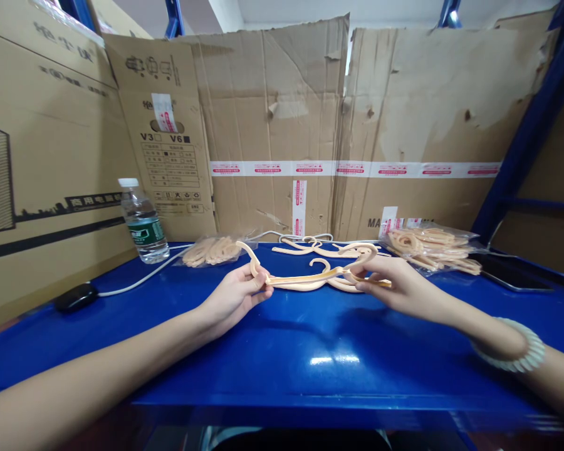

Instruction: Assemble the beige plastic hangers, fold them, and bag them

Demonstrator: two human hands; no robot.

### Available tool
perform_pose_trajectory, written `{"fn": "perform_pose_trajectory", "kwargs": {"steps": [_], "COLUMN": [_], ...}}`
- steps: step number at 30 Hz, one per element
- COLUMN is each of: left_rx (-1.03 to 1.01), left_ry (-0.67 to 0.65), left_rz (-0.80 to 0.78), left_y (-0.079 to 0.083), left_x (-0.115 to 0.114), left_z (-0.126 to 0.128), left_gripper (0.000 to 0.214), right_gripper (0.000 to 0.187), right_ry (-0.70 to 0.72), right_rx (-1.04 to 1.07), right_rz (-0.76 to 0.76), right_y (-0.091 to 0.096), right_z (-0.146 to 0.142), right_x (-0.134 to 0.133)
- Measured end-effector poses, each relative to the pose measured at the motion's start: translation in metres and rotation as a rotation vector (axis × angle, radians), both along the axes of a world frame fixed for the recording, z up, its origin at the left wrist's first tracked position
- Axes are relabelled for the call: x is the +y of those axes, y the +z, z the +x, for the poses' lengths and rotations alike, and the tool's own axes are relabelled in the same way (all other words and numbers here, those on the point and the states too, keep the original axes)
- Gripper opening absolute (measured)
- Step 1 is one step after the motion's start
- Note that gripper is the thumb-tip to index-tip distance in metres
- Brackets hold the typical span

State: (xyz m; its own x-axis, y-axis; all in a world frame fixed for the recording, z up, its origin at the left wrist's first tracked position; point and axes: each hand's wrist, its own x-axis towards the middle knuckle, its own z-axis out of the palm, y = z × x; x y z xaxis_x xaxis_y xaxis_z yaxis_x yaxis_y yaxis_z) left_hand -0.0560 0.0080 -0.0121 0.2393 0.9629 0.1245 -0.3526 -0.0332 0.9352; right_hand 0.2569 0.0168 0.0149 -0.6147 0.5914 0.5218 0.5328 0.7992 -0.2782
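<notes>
My left hand [237, 294] pinches the left end of a thin peach plastic hanger [305, 279], which I hold just above the blue shelf top [310, 351]. My right hand [390, 282] grips its right end, where a curved hook loops up over the fingers. Both hands are closed on the same piece. More peach hangers [310, 247] lie loose on the shelf just behind it. A pale beaded bracelet [517, 347] circles my right wrist.
Clear bags of peach hooks lie at the back left [214, 250] and back right [432, 247]. A water bottle [143, 222] stands at the left, with a white cable [136, 282] and a black device [75, 296]. Cardboard boxes [272, 125] wall the back and left. A blue rack post [531, 125] rises at the right.
</notes>
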Motion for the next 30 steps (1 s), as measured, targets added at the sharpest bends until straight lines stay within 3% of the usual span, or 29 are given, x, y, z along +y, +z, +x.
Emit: {"fn": "perform_pose_trajectory", "kwargs": {"steps": [10,15,18,21,23,27,30], "left_rx": [0.009,-0.029,0.039,0.233,0.412,0.790,0.957], "left_ry": [0.229,0.321,0.283,0.122,0.005,-0.185,-0.278], "left_rz": [0.065,0.003,-0.050,-0.073,0.069,0.715,0.946], "left_y": [-0.001,0.004,0.007,0.007,0.007,0.008,0.009], "left_x": [0.000,0.000,-0.005,-0.021,-0.035,-0.058,-0.062], "left_z": [0.003,0.005,0.008,0.014,0.018,0.023,0.022], "left_gripper": [0.021,0.012,0.011,0.016,0.019,0.024,0.031], "right_gripper": [0.015,0.021,0.027,0.029,0.029,0.024,0.020], "right_ry": [-0.014,-0.003,-0.036,-0.061,-0.069,-0.087,-0.091], "right_rx": [0.051,0.225,0.288,0.282,0.237,0.091,0.000], "right_rz": [-0.179,-0.298,-0.278,-0.245,-0.249,-0.285,-0.304], "right_y": [0.000,-0.003,-0.001,0.004,0.005,0.002,-0.004], "right_z": [-0.015,-0.016,-0.012,-0.005,-0.002,-0.001,-0.006], "right_x": [-0.014,-0.011,-0.005,0.001,0.004,0.008,0.009]}}
